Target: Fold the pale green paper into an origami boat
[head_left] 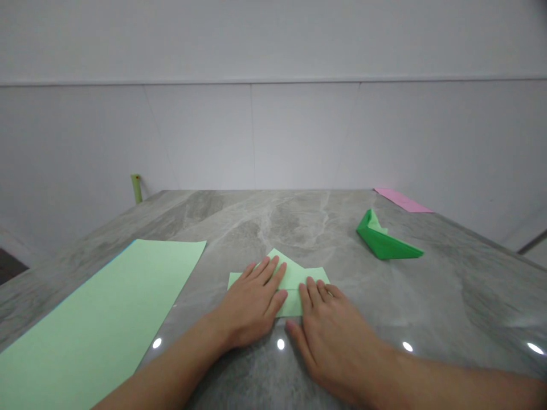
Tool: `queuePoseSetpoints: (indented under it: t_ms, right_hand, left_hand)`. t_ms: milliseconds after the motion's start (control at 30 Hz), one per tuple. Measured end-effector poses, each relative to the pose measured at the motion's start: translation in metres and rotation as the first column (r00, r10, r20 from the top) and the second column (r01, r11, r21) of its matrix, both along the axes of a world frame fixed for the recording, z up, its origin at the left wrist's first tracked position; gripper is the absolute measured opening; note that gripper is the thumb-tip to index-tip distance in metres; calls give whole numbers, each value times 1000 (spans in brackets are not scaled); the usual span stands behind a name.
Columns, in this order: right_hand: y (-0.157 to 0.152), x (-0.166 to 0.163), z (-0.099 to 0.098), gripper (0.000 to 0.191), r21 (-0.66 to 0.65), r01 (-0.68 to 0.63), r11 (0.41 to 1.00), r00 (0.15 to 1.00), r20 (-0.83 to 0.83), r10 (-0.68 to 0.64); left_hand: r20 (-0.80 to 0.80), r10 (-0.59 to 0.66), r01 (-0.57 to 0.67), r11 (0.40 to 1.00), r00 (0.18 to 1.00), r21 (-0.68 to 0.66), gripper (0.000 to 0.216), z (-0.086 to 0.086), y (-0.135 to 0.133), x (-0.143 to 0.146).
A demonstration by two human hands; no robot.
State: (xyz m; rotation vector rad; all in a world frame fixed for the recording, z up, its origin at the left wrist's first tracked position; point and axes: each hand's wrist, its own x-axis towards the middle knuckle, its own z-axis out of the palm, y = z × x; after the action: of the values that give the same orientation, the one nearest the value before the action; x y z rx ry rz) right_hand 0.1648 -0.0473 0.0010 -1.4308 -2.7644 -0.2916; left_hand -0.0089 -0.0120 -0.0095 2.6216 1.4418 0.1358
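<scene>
A small piece of folded light green paper lies on the grey marbled table, its pointed top facing away from me. My left hand rests flat over its left part, fingers stretched out and pressing on the sheet. Over the right part lies my right hand, its fingertips on the paper and its thumb apart, touching or just above the table. A ring shows on one right finger. Both hands are open, and they cover much of the folded edges.
A large light green sheet stack lies at the left. To the right stands a darker green folded paper boat. Pink paper lies at the far right edge. A white wall rises behind the grey table.
</scene>
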Motion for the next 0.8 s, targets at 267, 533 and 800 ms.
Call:
queuePoseSetpoints:
  t_ms: [267,533,800]
  right_hand:
    - [4,-4,-6,57,21,-198,980,977,-78,199]
    - [6,-8,2,53,-48,-96,994,994,-50,94]
    - [8,-7,6,54,-67,-65,996,998,-1,65]
  left_hand:
    - [-44,65,-61,993,997,97,54,-8,18,6]
    - [-50,152,-147,985,987,96,60,-12,22,-1]
    - [-56,181,-178,982,982,62,63,-15,28,-21]
